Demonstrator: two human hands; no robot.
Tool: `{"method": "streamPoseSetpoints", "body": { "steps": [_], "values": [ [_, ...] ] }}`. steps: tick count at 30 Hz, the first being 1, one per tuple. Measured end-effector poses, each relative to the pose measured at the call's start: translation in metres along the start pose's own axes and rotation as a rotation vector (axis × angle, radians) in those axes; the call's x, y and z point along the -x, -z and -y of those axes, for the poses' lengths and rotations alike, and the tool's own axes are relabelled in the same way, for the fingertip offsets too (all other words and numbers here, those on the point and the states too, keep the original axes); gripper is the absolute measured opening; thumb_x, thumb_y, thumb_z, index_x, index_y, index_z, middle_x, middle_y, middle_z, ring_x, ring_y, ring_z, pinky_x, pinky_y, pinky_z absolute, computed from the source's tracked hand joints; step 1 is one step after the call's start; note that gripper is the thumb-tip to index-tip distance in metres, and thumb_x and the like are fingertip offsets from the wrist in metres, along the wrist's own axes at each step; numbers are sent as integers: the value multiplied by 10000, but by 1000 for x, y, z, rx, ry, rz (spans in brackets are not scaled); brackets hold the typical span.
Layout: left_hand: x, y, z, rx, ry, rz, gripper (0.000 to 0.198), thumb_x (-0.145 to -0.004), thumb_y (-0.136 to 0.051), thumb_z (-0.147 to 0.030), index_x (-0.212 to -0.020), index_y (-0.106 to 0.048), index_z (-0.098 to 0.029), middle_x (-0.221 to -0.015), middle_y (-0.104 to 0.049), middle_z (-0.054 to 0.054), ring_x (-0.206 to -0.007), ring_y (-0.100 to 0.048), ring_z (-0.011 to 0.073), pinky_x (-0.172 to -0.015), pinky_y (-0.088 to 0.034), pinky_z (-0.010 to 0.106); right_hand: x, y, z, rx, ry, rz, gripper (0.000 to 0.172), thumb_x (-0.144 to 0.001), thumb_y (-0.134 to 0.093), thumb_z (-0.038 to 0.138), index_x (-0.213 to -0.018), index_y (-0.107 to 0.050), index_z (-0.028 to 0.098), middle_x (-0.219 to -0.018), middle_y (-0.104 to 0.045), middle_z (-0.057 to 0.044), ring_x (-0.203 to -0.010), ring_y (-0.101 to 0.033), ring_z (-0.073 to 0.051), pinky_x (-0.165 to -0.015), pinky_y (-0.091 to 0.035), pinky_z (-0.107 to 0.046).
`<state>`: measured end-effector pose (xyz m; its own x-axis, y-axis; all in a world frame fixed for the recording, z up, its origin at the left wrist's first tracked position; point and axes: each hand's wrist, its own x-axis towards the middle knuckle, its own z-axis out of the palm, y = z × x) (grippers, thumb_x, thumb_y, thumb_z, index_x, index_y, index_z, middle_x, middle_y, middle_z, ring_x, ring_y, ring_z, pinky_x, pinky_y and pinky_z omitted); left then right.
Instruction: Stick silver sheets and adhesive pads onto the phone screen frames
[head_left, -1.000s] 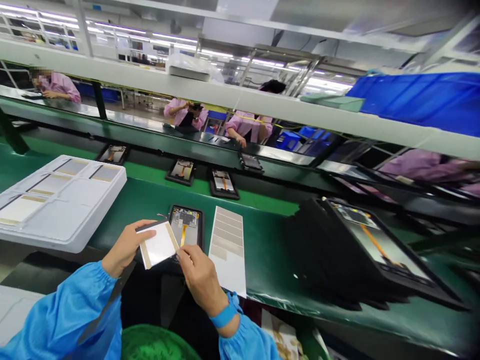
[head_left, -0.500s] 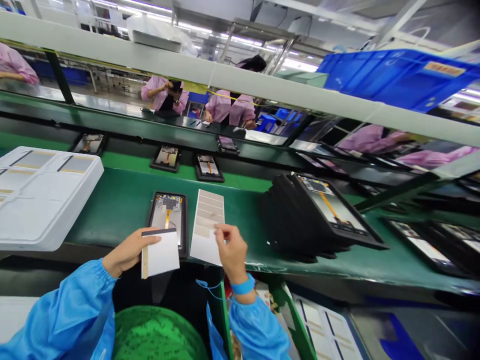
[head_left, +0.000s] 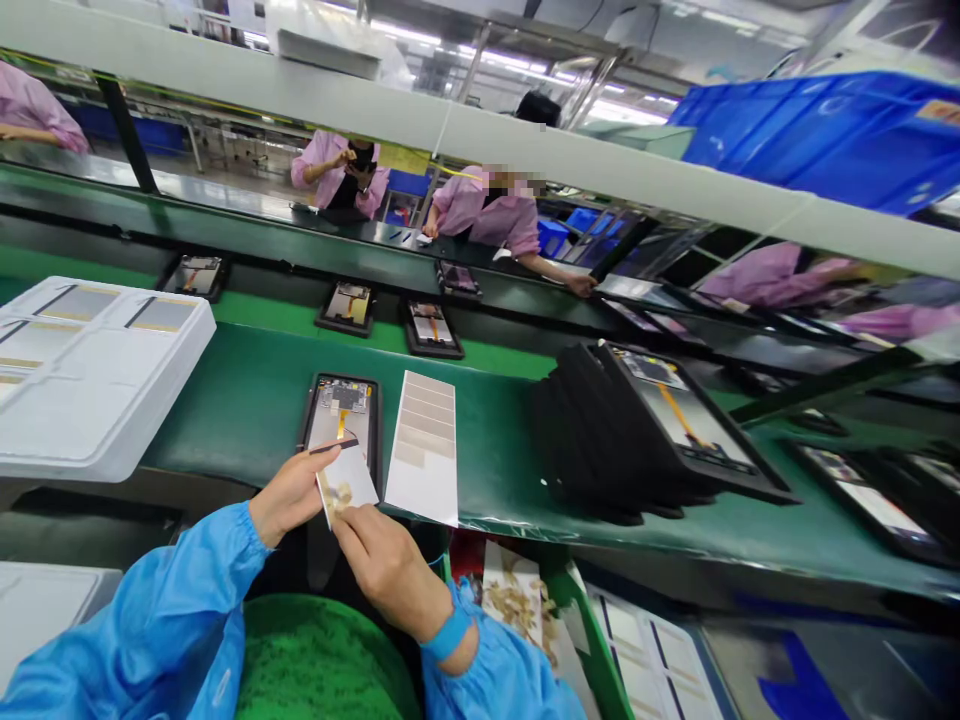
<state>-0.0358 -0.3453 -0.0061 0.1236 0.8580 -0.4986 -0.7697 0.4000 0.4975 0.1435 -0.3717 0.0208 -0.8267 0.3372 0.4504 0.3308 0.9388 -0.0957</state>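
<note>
On an electronics assembly line, a worker's left hand [head_left: 289, 492] and right hand [head_left: 388, 560] both grasp a white adhesive sheet [head_left: 346, 483] with a dark strip along its top edge, pinching it between fingers and thumbs; neither hand has released it. The sheet is tilted over the lower part of a black-framed tablet [head_left: 341, 405] with its circuit board exposed, which lies on a green conveyor belt [head_left: 225, 420]. Whether sheet and tablet touch cannot be told. Just beside lies a card of tan label strips [head_left: 423, 450]. A stack of black tablet frames [head_left: 645, 430] leans at right, a white foam tray [head_left: 97, 370] sits at left, and a co-worker in a pink smock [head_left: 334, 165] stands across the line.
</note>
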Motion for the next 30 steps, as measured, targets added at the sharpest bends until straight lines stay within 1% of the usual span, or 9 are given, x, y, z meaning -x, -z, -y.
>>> {"method": "streamPoseSetpoints", "body": {
  "steps": [7, 11, 15, 17, 19, 22, 24, 28, 30],
  "values": [
    [8, -9, 14, 53, 109, 158, 402, -957, -568, -351, -1247, -632, -80, -1067, -736, 177, -979, -713, 273, -942, -515, 398, 6, -24, -5, 13, -24, -93, 166, -954, -463, 80, -948, -610, 156, -772, -649, -72, -710, -611, -200, -652, -528, -333],
    [16, -8, 29, 66, 302, 355, 554, -948, -522, -520, -1304, -600, -103, -1121, -724, 189, -1018, -707, 288, -964, -489, 413, 34, -11, -28, -174, -557, -403, 128, -959, -478, 165, -933, -599, 199, -838, -675, -49, -753, -650, -172, -700, -541, -294],
    [16, -8, 41, 104, 422, 442, 622, -927, -517, -580, -1328, -575, -109, -1212, -687, 218, -1153, -652, 338, -1052, -420, 474, 135, 6, -50, -24, -1149, -591, 227, -931, -538, 391, -939, -642, 190, -833, -708, -71, -738, -673, -204, -703, -541, -324],
    [13, -10, 46, 104, 429, 410, 610, -925, -529, -570, -1316, -576, -105, -1239, -673, 226, -1186, -631, 356, -1059, -412, 488, 202, 2, -55, 63, -1317, -513, 302, -907, -522, 451, -926, -663, 185, -841, -725, -104, -745, -688, -244, -712, -543, -368],
    [10, -13, 50, 97, 408, 357, 583, -929, -536, -547, -1303, -578, -101, -1247, -669, 223, -1182, -634, 354, -1040, -434, 476, 261, -8, -58, 90, -1445, -249, 281, -883, -503, 399, -909, -685, 187, -757, -723, -120, -707, -697, -282, -672, -533, -397],
    [9, -21, 56, 79, 385, 263, 539, -931, -551, -520, -1283, -584, -113, -1220, -687, 196, -1138, -660, 334, -983, -484, 446, 300, -20, -60, 203, -1598, 137, 277, -868, -464, 297, -801, -705, 178, -645, -680, -154, -649, -691, -331, -614, -510, -439],
    [9, -28, 61, 56, 369, 200, 534, -920, -574, -520, -1278, -585, -123, -1179, -705, 178, -1096, -679, 317, -941, -512, 427, 282, -21, -57, 260, -1542, 127, 291, -880, -457, 271, -829, -721, 158, -761, -698, -195, -742, -705, -347, -671, -528, -472],
    [9, -48, 75, -10, 248, 82, 557, -896, -610, -533, -1302, -583, -153, -1157, -705, 152, -1054, -684, 267, -910, -527, 374, 175, -8, -27, -54, -1079, -231, 332, -961, -478, 322, -1209, -646, 180, -1256, -643, -180, -1183, -615, -303, -1000, -502, -485],
    [9, -56, 82, -33, 136, 21, 545, -884, -635, -523, -1303, -593, -176, -1210, -682, 139, -1100, -657, 237, -952, -505, 339, 121, -2, -8, -317, -862, -163, 488, -935, -586, 355, -1400, -514, 228, -1453, -522, -142, -1347, -494, -288, -1106, -439, -481]
  ]
}}
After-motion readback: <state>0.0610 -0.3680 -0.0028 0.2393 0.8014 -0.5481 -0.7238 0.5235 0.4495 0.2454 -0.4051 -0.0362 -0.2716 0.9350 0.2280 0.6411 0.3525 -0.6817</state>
